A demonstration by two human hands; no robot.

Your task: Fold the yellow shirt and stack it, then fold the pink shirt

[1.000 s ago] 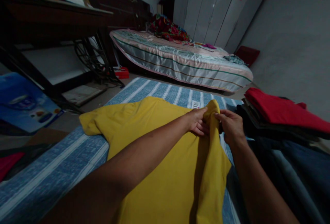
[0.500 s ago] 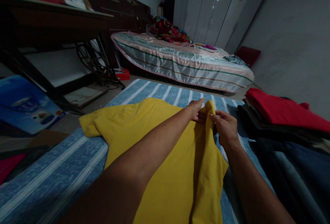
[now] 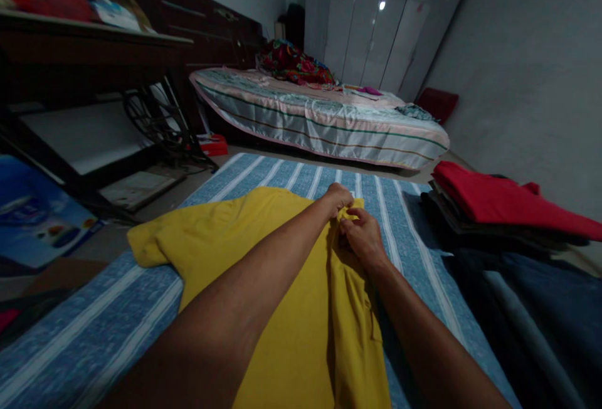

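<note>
A yellow T-shirt (image 3: 286, 308) is spread on a blue sheet with white stripes (image 3: 108, 321). One sleeve reaches out to the left, while the right side is folded inward in a long strip. At the top of that strip my left hand (image 3: 339, 199) is closed on the fabric near the shoulder, its fingers partly hidden. My right hand (image 3: 364, 233) pinches the folded cloth just beside it, slightly nearer to me. My left forearm crosses over the middle of the shirt.
Folded clothes with a red garment on top (image 3: 503, 199) stand at the right, with dark jeans (image 3: 531, 308) nearer. A bed (image 3: 320, 123) stands beyond. A table with an iron wheel underneath (image 3: 155, 123) and a blue box (image 3: 40, 211) are at the left.
Both hands have moved left with the shirt's right edge, laying it inward over the body. The raised fold now lies flatter, and more striped sheet shows at its right.
</note>
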